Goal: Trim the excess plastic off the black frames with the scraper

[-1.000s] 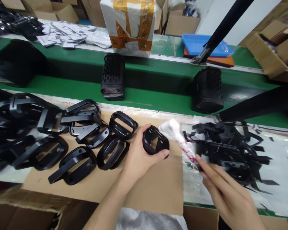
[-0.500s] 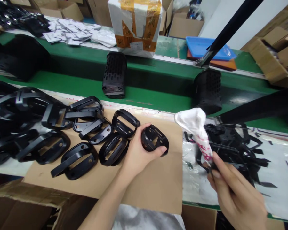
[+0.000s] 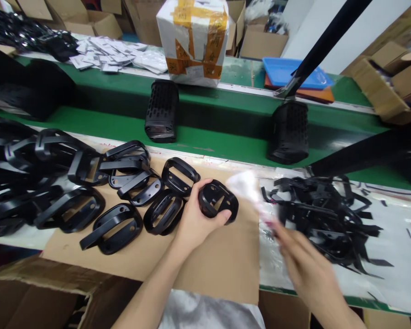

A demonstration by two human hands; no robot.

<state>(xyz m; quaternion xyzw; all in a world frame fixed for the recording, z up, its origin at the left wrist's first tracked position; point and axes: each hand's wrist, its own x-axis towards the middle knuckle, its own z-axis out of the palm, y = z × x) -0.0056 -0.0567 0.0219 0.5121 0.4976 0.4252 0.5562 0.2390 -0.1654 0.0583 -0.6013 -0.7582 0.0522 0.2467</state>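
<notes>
My left hand point(image 3: 198, 219) is wrapped round the side of a black plastic handle piece point(image 3: 210, 208), which rests on a brown cardboard sheet point(image 3: 219, 265). My right hand point(image 3: 304, 260), smeared by motion, grips a stick-like tool with a white cloth-covered head point(image 3: 245, 185) and red marks lower down. The cloth head is just right of the held piece; whether they touch I cannot tell. Left of my left hand lie similar handle pieces, among them an oval one point(image 3: 164, 212) and one with its grip bar outward point(image 3: 114, 230).
A pile of thin black strip-like parts point(image 3: 329, 219) lies on the right. Behind the cardboard runs a green conveyor belt point(image 3: 208, 148) carrying black perforated housings point(image 3: 161, 112). A taped white box point(image 3: 193, 45) and a blue tray point(image 3: 294, 73) stand beyond it. A dark post slants across the upper right.
My right hand has swung left with the cloth-headed tool, bringing it close to the handle piece. My left hand keeps its hold, and the view has shifted slightly.
</notes>
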